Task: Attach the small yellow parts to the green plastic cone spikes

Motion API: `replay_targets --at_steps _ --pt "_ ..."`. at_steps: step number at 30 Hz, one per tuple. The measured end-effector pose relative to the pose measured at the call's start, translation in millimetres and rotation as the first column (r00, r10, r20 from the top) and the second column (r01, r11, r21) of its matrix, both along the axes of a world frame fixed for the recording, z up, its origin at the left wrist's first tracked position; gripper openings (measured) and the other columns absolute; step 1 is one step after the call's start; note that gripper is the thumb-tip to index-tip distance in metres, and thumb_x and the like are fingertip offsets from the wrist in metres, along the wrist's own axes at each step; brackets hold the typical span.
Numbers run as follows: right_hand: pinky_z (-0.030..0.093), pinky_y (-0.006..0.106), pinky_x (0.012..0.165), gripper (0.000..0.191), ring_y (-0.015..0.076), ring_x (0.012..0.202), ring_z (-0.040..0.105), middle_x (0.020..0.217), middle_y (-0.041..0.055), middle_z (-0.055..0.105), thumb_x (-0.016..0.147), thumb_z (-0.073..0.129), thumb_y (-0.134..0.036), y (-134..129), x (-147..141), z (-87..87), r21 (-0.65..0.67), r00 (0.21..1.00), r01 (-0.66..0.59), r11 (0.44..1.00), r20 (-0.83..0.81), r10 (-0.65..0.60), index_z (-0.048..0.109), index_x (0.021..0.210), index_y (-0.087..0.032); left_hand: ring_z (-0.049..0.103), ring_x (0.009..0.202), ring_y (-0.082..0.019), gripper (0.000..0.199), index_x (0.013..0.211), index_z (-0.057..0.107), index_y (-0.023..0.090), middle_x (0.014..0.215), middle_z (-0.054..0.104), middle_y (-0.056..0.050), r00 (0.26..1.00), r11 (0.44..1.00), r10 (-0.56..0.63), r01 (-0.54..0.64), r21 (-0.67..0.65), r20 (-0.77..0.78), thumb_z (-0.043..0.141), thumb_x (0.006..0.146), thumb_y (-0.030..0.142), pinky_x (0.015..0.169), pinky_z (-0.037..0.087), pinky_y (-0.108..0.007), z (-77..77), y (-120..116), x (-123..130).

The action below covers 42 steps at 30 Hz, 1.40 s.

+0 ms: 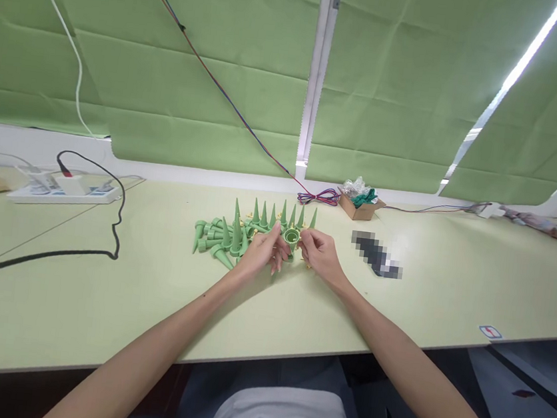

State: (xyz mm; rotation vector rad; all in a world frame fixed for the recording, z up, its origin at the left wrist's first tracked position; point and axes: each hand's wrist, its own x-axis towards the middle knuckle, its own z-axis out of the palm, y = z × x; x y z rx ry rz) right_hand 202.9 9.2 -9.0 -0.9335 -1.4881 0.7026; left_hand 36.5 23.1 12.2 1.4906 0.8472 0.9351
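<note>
Between my hands is a green cone-shaped piece (292, 237), its round hollow end facing up toward the camera. My left hand (264, 250) grips it from the left, fingers curled around its side. My right hand (320, 252) pinches at its right rim; whatever small part is between those fingertips is too small to name. Just behind and left of my hands, several green spikes (236, 234) stand upright in a row, and more lie on their sides at the left. Small yellow bits show among them.
On the pale table (146, 315), a blurred dark phone-like object (376, 254) lies right of my hands. Behind are a cardboard box (360, 209) and coiled wires (319, 197). A power strip (66, 193) with a black cable (118, 231) sits at the left.
</note>
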Motion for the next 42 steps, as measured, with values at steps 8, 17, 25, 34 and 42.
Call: replay_targets --at_steps 8,17,25,34,42 --pt "0.032 0.024 0.044 0.051 0.0103 0.046 0.038 0.052 -0.0042 0.042 0.092 0.047 -0.065 -1 0 1.4 0.010 0.998 -0.007 1.000 0.068 0.006 0.046 0.065 -0.021 0.057 0.047 -0.013 0.067 0.070 0.065 0.014 0.066 0.067 -0.010 0.993 0.989 -0.116 0.117 -0.086 0.018 0.047 0.083 0.077 0.037 0.041 -0.022 -7.6 5 1" --pt "0.031 0.024 0.045 0.050 0.0108 0.044 0.039 0.050 -0.0043 0.045 0.094 0.043 -0.066 -3 0 2.1 -0.002 0.993 -0.089 0.996 0.072 0.089 0.046 0.070 -0.022 0.057 0.049 -0.011 0.058 0.076 0.064 0.013 0.077 0.068 -0.011 0.984 0.984 -0.167 0.170 -0.047 0.063 0.055 0.085 0.069 0.039 0.041 -0.022 -6.9 3 -2" --pt "0.029 0.024 0.044 0.054 0.0108 0.045 0.037 0.049 -0.0045 0.037 0.093 0.041 -0.068 1 1 -0.9 -0.001 0.991 -0.024 1.000 0.130 0.024 0.037 0.063 -0.023 0.054 0.046 -0.013 0.041 0.076 0.056 0.018 0.054 0.055 0.001 0.988 0.977 -0.147 0.153 0.148 -0.052 0.063 0.085 0.057 0.044 0.042 -0.025 -2.1 -3 -7" --pt "0.027 0.025 0.046 0.060 0.0112 0.045 0.036 0.043 -0.0026 0.038 0.095 0.039 -0.063 -1 0 3.8 0.007 0.976 0.076 0.997 0.202 -0.076 0.038 0.051 -0.021 0.051 0.045 -0.013 0.033 0.087 0.056 0.020 0.055 0.053 0.004 0.988 0.951 -0.048 0.091 0.294 -0.150 0.067 0.082 0.050 0.045 0.039 -0.026 -3.5 -8 -5" --pt "0.028 0.026 0.049 0.061 0.0107 0.047 0.036 0.043 -0.0024 0.037 0.097 0.037 -0.059 2 0 1.3 0.030 0.960 0.069 0.997 0.269 -0.075 0.037 0.049 -0.020 0.050 0.045 -0.013 0.031 0.086 0.052 0.021 0.057 0.052 0.004 0.987 0.950 -0.095 0.129 0.283 -0.133 0.068 0.082 0.047 0.044 0.039 -0.025 -9.0 -4 -5"
